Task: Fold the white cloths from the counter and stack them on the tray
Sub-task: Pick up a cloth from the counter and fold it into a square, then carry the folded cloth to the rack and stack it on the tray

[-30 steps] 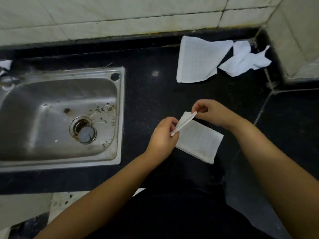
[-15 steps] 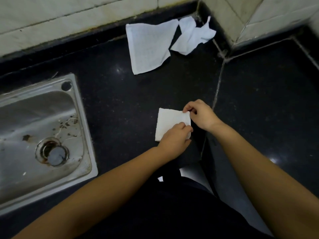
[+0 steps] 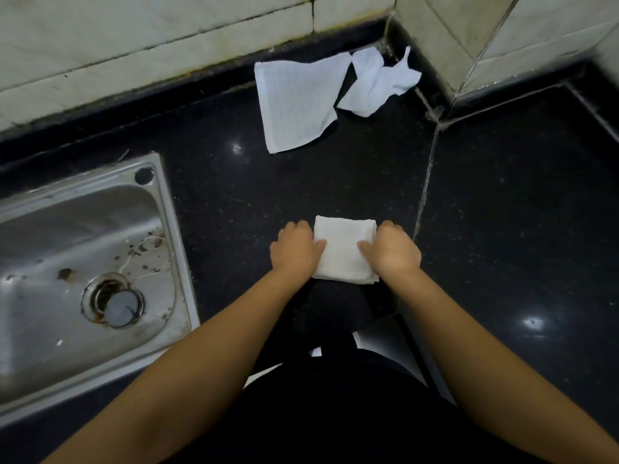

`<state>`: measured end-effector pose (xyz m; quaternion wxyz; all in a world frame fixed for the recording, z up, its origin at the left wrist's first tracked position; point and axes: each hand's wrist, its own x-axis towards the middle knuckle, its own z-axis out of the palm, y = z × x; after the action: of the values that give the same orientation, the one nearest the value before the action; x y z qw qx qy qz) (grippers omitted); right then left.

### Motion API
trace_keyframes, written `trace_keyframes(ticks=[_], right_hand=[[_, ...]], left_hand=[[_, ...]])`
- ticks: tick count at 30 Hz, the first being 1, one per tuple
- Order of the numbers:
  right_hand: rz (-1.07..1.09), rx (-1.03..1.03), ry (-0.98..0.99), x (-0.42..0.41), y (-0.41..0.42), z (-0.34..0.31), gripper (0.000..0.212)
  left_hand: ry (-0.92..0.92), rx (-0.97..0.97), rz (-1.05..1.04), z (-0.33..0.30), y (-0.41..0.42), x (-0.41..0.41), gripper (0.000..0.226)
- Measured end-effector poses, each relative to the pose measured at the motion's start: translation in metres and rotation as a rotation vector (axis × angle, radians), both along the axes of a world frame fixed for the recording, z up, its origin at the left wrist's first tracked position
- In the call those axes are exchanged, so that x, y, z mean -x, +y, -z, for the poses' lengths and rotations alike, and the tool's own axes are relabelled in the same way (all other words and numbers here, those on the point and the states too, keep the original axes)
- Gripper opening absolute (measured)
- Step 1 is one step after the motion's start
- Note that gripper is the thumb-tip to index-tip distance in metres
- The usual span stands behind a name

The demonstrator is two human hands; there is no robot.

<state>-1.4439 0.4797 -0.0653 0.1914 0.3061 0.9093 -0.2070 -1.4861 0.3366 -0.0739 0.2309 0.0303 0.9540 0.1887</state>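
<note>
While both arms reach forward, the left hand [image 3: 294, 251] and right hand [image 3: 392, 252] grip opposite sides of a small folded white cloth [image 3: 341, 251] on the black tabletop [image 3: 502, 212], thumbs pressing its top. Two unfolded cloths, one flat [image 3: 294, 102] and one crumpled [image 3: 378, 82], lie near the tiled wall [image 3: 150, 38]. A steel sink [image 3: 83, 262] sits left.

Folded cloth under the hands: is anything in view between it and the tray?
The tray is not in view, so that path cannot be judged. Both the left hand and right hand already hold the folded cloth on the black counter, with nothing between.
</note>
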Motion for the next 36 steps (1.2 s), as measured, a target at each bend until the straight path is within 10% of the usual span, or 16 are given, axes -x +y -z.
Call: trace_keyframes(ticks=[6, 12, 18, 36], right_hand=[[0.006, 0.064, -0.006, 0.002, -0.001, -0.001, 0.030], [0.423, 0.772, 0.339, -0.010, 0.025, -0.026, 0.015], [0.627, 1.058, 0.535, -0.061, 0.015, -0.055, 0.007], [1.537, 0.593, 1.141, -0.423, -0.096, -0.059, 0.011]], left_hand=[[-0.017, -0.265, -0.089, -0.007, -0.007, -0.001, 0.010], [-0.211, -0.780, -0.248, -0.034, -0.014, 0.006, 0.018], [-0.355, -0.892, -0.089, -0.060, -0.016, -0.007, 0.015], [-0.673, -0.683, 0.856, -0.060, 0.044, -0.275, 0.017]])
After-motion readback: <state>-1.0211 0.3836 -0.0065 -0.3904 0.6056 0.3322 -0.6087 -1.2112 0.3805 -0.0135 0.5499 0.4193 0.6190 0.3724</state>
